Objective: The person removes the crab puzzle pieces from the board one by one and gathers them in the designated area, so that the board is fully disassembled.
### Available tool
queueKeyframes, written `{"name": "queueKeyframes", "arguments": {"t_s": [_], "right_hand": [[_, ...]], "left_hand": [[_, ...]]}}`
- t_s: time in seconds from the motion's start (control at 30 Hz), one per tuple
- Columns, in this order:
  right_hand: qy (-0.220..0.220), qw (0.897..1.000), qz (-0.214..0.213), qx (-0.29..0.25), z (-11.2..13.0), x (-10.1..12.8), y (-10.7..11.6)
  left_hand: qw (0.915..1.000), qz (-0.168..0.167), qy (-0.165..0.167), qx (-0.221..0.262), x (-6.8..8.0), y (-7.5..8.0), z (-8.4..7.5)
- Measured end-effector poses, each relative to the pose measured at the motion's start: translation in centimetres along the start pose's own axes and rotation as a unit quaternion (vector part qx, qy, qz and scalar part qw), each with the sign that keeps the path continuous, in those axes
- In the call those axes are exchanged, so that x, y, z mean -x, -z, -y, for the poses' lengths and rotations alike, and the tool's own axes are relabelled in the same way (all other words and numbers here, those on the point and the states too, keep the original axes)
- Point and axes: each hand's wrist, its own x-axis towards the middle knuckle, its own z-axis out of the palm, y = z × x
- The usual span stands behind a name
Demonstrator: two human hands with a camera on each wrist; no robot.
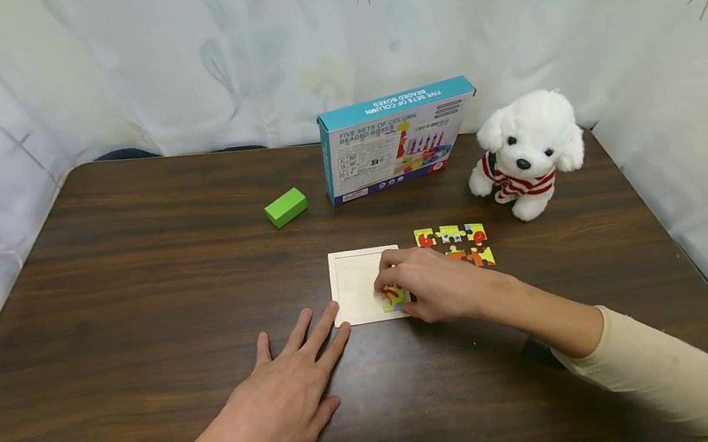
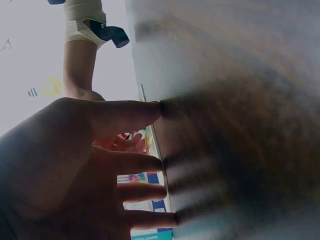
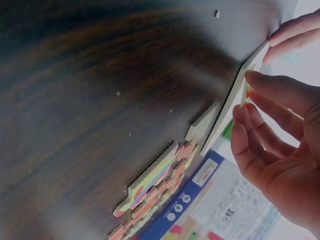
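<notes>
Your left hand [image 1: 286, 399] lies flat on the dark wooden table [image 1: 135, 277], fingers spread and straight, holding nothing, its fingertips at the near left corner of the pale puzzle tray [image 1: 355, 283]. Behind it sits a green block [image 1: 286, 207]. Your right hand [image 1: 431, 285] pinches a yellow puzzle piece [image 1: 393, 297] at the tray's near right corner. The blue box [image 1: 393, 139] reads "FIVE SETS OF COLUMN BEADED BOXES". Loose joined pieces [image 1: 456, 245] lie right of the tray, near a white plush dog [image 1: 527, 152]
</notes>
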Motion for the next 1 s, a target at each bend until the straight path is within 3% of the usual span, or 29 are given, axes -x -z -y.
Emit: {"name": "queueKeyframes", "arguments": {"t_s": [0.5, 1.0], "right_hand": [[-0.012, 1.0, -0.022, -0.007, -0.7, 1.6, 0.5], [-0.026, 0.997, -0.072, -0.004, -3.0, 6.2, 0.6]], "left_hand": [[0.9999, 0.001, 0.001, 0.014, 0.1, 0.0, 0.1], [0.9999, -0.008, -0.002, 0.008, 0.2, -0.1, 0.1]]}}
